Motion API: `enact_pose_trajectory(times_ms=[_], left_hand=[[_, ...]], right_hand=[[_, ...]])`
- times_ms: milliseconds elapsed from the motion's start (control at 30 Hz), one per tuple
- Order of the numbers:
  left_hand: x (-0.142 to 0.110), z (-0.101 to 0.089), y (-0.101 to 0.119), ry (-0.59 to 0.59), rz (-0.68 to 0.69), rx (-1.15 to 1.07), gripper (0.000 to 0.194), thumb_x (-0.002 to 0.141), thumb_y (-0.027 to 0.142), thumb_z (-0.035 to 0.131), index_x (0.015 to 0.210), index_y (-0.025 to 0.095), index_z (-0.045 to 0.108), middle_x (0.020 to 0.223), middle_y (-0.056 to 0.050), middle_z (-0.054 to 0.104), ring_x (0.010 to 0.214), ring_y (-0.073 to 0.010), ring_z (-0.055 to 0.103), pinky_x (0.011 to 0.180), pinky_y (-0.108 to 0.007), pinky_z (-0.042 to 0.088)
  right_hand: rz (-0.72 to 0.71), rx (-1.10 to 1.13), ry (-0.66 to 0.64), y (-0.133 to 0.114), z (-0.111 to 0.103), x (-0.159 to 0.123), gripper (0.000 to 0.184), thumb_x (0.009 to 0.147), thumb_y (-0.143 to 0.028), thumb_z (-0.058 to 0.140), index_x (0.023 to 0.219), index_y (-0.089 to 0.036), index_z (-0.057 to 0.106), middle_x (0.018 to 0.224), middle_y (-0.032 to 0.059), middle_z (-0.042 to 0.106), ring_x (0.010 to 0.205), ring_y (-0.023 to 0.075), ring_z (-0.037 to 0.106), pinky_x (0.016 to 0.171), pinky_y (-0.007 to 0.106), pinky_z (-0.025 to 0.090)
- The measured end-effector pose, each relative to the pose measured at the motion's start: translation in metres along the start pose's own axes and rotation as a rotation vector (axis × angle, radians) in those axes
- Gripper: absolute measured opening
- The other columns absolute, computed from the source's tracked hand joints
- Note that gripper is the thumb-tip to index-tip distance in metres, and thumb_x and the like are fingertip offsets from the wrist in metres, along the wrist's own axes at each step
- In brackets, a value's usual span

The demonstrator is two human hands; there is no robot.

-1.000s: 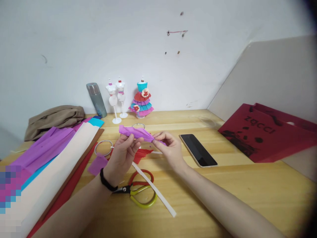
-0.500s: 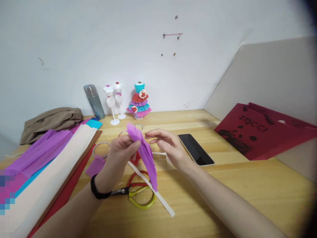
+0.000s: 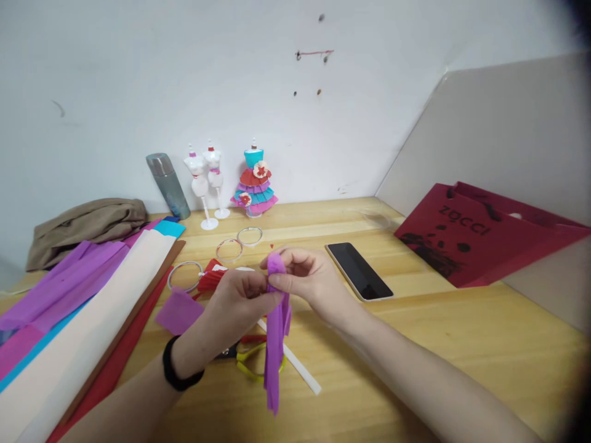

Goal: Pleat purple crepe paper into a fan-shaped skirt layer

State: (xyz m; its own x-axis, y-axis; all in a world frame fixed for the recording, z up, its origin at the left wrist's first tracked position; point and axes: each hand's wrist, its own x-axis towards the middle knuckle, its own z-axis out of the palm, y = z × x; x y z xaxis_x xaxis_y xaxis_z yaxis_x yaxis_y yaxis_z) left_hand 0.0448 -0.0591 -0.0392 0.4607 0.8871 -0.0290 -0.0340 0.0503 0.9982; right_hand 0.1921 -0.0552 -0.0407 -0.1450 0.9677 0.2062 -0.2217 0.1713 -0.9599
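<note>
A purple crepe paper strip (image 3: pixel 274 363) hangs down between my hands, its upper end folded over. My left hand (image 3: pixel 244 295) pinches it from the left, thumb pointing right. My right hand (image 3: pixel 314 280) grips its top between thumb and fingers. Beneath the strip lie scissors (image 3: pixel 249 368) with yellow and red handles, partly hidden by the paper. A narrow white strip (image 3: pixel 302 370) slants across the table beside them. Left of my hands are a purple paper piece (image 3: pixel 179 311) and a folded red paper piece (image 3: pixel 211 277), partly behind my left hand.
Coloured paper sheets (image 3: pixel 99 301) cover the left side. Metal rings (image 3: pixel 250 229), two white mini mannequins (image 3: pixel 198 186), a dressed mannequin (image 3: pixel 254 184) and a flask (image 3: pixel 168 186) stand or lie behind. A phone (image 3: pixel 359 271) and a red paper bag (image 3: pixel 480 237) are on the right.
My right hand has moved in and taken hold of the purple strip, which now hangs straight down with its top folded over. The view has shifted slightly.
</note>
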Motion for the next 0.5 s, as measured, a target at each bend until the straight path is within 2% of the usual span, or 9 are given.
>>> enact_pose_trajectory(times_ms=[100, 200, 267, 367, 500], left_hand=[[-0.001, 0.001, 0.003, -0.118, -0.088, 0.012, 0.026, 0.069, 0.028, 0.069, 0.048, 0.016, 0.060, 0.046, -0.003, 0.057, 0.038, -0.0092, 0.043, 0.037, -0.022, 0.029], [0.000, 0.000, 0.005, -0.126, -0.102, -0.006, 0.028, 0.068, 0.030, 0.070, 0.047, 0.016, 0.059, 0.045, -0.002, 0.054, 0.038, -0.0086, 0.039, 0.038, -0.023, 0.026], [0.002, -0.003, 0.006, -0.080, -0.077, -0.012, 0.025, 0.069, 0.032, 0.071, 0.052, 0.015, 0.063, 0.047, -0.002, 0.054, 0.040, -0.0082, 0.038, 0.040, -0.022, 0.026], [0.007, -0.010, 0.005, 0.053, 0.013, -0.037, 0.021, 0.068, 0.033, 0.072, 0.060, 0.015, 0.068, 0.048, -0.001, 0.054, 0.043, -0.0077, 0.040, 0.043, -0.021, 0.027], [0.013, -0.020, 0.000, 0.209, 0.076, -0.091, 0.022, 0.069, 0.035, 0.072, 0.064, 0.014, 0.067, 0.052, -0.001, 0.056, 0.046, -0.0082, 0.047, 0.047, -0.020, 0.035]], right_hand=[[-0.037, 0.003, 0.058, 0.001, -0.003, 0.002, 0.012, 0.061, -0.028, 0.079, 0.061, -0.021, 0.069, 0.077, 0.0020, 0.069, 0.070, 0.0149, 0.061, 0.062, 0.027, 0.050], [-0.086, 0.028, 0.109, 0.001, -0.009, 0.004, 0.011, 0.066, -0.031, 0.076, 0.067, -0.022, 0.071, 0.078, 0.0020, 0.070, 0.073, 0.0157, 0.062, 0.067, 0.029, 0.051], [-0.077, 0.050, 0.103, 0.000, -0.013, 0.006, 0.014, 0.070, -0.035, 0.074, 0.074, -0.022, 0.072, 0.080, 0.0024, 0.071, 0.074, 0.0157, 0.063, 0.070, 0.030, 0.051], [-0.011, 0.035, 0.008, -0.001, -0.016, 0.007, 0.021, 0.073, -0.041, 0.072, 0.081, -0.021, 0.071, 0.080, 0.0030, 0.071, 0.073, 0.0160, 0.064, 0.070, 0.031, 0.051], [0.014, -0.071, -0.088, 0.005, -0.012, 0.008, 0.027, 0.068, -0.033, 0.076, 0.091, -0.021, 0.069, 0.084, 0.0030, 0.070, 0.079, 0.0173, 0.065, 0.072, 0.031, 0.051]])
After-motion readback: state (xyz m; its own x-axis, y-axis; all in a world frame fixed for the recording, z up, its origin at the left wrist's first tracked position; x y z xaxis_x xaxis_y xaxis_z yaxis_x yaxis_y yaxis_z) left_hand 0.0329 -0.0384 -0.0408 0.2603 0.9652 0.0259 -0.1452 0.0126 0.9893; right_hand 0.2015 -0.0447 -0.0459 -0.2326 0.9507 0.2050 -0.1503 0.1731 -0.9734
